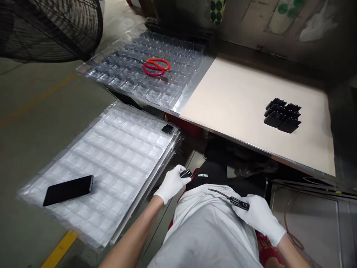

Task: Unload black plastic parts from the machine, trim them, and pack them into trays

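White gloves cover both of my hands. Between the thumb and fingers of my left hand (173, 183) is a small black plastic part (185, 174), held above the floor beside the stack of clear trays. My right hand (258, 214) grips a slim black handheld tool (239, 203) over my lap; a thin dark rod or cord extends from its front end toward the left. A cluster of several similar black parts (283, 115) stands on the pale board at the right. One black piece (166, 128) sits in the corner compartment of the top clear tray.
A stack of clear compartment trays (125, 145) at left carries a black phone (68, 190). Red-handled scissors (156, 67) lie on another clear tray (117, 74) behind. The pale board (237, 89) covers the table. A fan (52, 29) stands upper left; a metal-framed surface (309, 219) is at lower right.
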The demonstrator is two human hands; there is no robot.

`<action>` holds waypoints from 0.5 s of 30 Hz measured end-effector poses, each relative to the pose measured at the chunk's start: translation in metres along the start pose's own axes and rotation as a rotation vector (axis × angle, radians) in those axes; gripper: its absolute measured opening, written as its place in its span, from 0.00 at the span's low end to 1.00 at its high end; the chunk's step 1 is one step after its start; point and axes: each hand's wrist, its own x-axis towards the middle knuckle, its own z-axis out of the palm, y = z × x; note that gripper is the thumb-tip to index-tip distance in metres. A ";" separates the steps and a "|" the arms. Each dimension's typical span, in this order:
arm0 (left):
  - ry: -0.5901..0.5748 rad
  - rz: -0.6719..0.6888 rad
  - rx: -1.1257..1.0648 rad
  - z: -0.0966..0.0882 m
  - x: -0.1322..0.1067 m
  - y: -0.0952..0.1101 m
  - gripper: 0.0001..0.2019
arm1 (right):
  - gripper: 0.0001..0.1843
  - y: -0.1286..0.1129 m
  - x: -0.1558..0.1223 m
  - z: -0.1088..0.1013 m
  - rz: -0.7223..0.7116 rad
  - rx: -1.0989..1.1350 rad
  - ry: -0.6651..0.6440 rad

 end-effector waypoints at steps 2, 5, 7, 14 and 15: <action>-0.168 0.013 -0.018 -0.010 0.007 0.004 0.16 | 0.18 -0.004 0.001 -0.004 0.025 -0.006 -0.021; -0.486 0.012 -0.133 -0.016 0.021 0.005 0.19 | 0.18 -0.010 0.002 -0.007 0.091 0.060 -0.054; -0.671 -0.013 -0.243 -0.017 0.031 0.000 0.25 | 0.18 -0.016 0.004 -0.008 0.111 0.105 -0.089; -0.922 -0.114 -0.542 -0.019 0.053 -0.034 0.39 | 0.19 -0.036 0.018 -0.018 0.022 0.239 -0.185; -0.903 -0.112 -0.571 -0.018 0.052 -0.036 0.39 | 0.18 -0.039 0.020 -0.019 0.021 0.261 -0.213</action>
